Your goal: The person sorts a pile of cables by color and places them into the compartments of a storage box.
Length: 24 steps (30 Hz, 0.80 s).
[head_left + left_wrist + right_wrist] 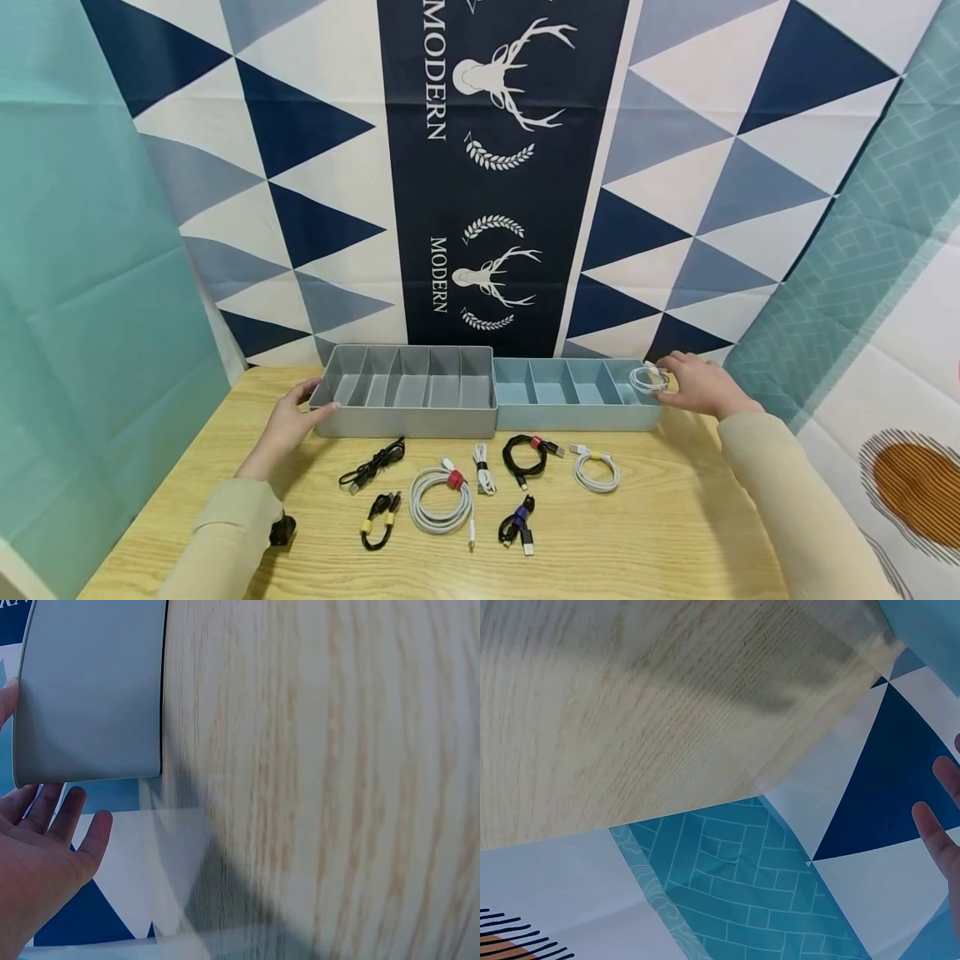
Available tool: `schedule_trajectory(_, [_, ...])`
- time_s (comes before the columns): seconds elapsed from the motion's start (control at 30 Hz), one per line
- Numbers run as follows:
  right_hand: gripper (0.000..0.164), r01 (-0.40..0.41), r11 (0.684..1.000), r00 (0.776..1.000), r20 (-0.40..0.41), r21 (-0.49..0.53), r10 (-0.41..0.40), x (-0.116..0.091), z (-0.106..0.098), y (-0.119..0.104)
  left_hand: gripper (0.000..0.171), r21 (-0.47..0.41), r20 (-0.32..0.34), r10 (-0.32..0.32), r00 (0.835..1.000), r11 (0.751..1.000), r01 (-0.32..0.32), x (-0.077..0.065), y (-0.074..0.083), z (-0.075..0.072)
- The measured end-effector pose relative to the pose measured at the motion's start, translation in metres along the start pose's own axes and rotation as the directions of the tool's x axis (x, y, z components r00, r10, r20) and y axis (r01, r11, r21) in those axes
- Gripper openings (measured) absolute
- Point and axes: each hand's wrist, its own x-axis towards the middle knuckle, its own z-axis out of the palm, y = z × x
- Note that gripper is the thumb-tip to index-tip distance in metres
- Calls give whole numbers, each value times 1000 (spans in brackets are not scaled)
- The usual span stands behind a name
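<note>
A long grey divided storage box (405,422) stands at the back of the table, its left end in my left hand (288,421). The thumb lies over its front rim and the fingers are at the end wall; in the left wrist view some fingers spread below the box. Joined to its right is a light blue divided box (577,417). My right hand (701,385) pinches a coiled white cable (648,379) over the blue box's rightmost compartment. Only fingertips (928,825) of that hand show in the right wrist view, with the cable out of sight.
In front lie a black cable (382,461), a yellow-tied black cable (380,521), a large white coil (420,517), a small white cable (483,468), a red-tied black coil (510,454), a purple-tied black cable (517,525) and a yellow-tied white coil (597,483). Patterned cloth (330,142) hangs behind.
</note>
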Motion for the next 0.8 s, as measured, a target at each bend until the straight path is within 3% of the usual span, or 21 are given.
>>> schedule_trajectory(0.8, [55,44,998,999,19,-35,-43,10,7,4,76,-8,-18,1,1000,1000,-1,2,1,1])
